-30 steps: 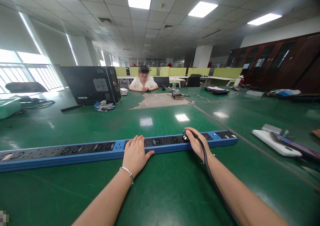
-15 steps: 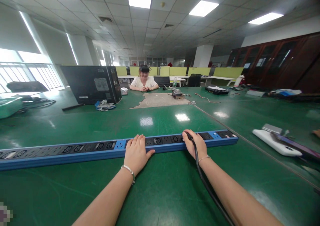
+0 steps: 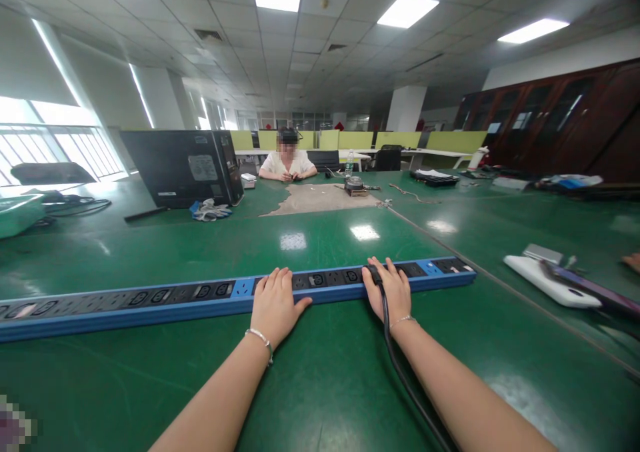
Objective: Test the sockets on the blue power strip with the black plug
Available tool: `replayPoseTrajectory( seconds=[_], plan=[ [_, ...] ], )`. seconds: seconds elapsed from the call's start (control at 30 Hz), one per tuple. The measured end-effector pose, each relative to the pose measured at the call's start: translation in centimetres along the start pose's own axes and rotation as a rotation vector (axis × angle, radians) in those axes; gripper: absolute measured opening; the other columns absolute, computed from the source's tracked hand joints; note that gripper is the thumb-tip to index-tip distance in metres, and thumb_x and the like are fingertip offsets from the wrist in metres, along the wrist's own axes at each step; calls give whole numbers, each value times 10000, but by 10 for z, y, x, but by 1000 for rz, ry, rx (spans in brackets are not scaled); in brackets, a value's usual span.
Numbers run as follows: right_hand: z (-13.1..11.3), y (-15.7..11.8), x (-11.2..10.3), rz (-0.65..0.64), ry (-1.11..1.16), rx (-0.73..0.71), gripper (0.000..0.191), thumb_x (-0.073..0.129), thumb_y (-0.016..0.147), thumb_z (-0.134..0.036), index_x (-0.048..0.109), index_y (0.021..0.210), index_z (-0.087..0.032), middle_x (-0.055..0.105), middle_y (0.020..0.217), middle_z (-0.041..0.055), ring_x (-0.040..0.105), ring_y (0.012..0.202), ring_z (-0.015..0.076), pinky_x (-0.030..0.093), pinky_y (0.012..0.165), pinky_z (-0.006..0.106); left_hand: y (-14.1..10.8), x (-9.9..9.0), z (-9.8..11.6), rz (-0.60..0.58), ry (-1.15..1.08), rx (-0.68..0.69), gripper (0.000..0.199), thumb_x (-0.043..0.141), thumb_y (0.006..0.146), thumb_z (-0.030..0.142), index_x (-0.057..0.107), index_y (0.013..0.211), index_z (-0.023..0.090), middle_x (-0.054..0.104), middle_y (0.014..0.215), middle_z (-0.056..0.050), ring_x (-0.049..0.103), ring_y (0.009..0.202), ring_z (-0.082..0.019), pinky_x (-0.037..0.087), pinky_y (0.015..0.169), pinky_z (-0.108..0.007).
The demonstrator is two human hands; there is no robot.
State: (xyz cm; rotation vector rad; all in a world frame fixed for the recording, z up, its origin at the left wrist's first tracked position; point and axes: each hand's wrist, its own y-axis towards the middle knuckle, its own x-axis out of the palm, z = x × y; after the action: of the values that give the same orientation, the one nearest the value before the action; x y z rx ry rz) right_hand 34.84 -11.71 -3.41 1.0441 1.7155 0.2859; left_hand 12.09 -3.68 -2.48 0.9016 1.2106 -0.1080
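A long blue power strip (image 3: 200, 311) with black and blue sockets lies across the green table (image 3: 320, 372). My left hand (image 3: 274, 305) rests on top of the strip near its middle, thumb out to the right and fingers over the far edge. Further right, my right hand (image 3: 393, 292) has the black plug (image 3: 374, 275) between its thumb and fingers, at the strip's sockets. From the plug a black cable (image 3: 400, 372) runs down toward me beside my right forearm. Whether the plug sits fully in a socket cannot be made out.
A computer case (image 3: 180, 169) and gloves (image 3: 210, 210) are at the back left. A person (image 3: 287, 162) sits across the table. At the right lie a white device (image 3: 550, 282) and a dark one (image 3: 590, 285).
The fingers of my right hand have spread and lie flatter over the strip. The plug looks more upright, and its cable has shifted a little left. My left hand has barely moved.
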Motion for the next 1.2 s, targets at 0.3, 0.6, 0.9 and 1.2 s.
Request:
replayPoseTrajectory(
  seconds=[0.3,0.6,0.9,1.2],
  plan=[
    [-21,5,-11,95,635,214,461,384,835,-509,627,1051,-182,651,1089,93,581,1023,205,406,933,362,0,2,-1,2,-17,-4,576,565,749,500,502,1178,120,552,1244,-171,443,1217,-292,315,1002,-438],
    [-110,-10,15,-257,566,3,302,395,859,-450,606,986,-276,679,970,-7,606,887,172,404,898,340,3,2,-3,34,-63,-12,553,582,735,448,516,1158,98,576,1214,-178,503,1164,-285,375,970,-411],
    [-133,-9,23,-286,288,20,275,367,874,-404,606,924,-278,689,887,-1,611,885,180,334,937,372,5,-3,-1,36,-104,-86,525,520,762,371,493,1171,44,611,1146,-204,554,1107,-272,403,937,-385],
    [-147,-12,27,-277,21,-138,294,343,889,-367,596,919,-220,694,805,69,610,921,225,274,973,414,5,-4,-3,13,-113,-49,407,350,854,199,441,1228,66,596,1185,-160,530,1136,-221,391,934,-353]
  ],
)
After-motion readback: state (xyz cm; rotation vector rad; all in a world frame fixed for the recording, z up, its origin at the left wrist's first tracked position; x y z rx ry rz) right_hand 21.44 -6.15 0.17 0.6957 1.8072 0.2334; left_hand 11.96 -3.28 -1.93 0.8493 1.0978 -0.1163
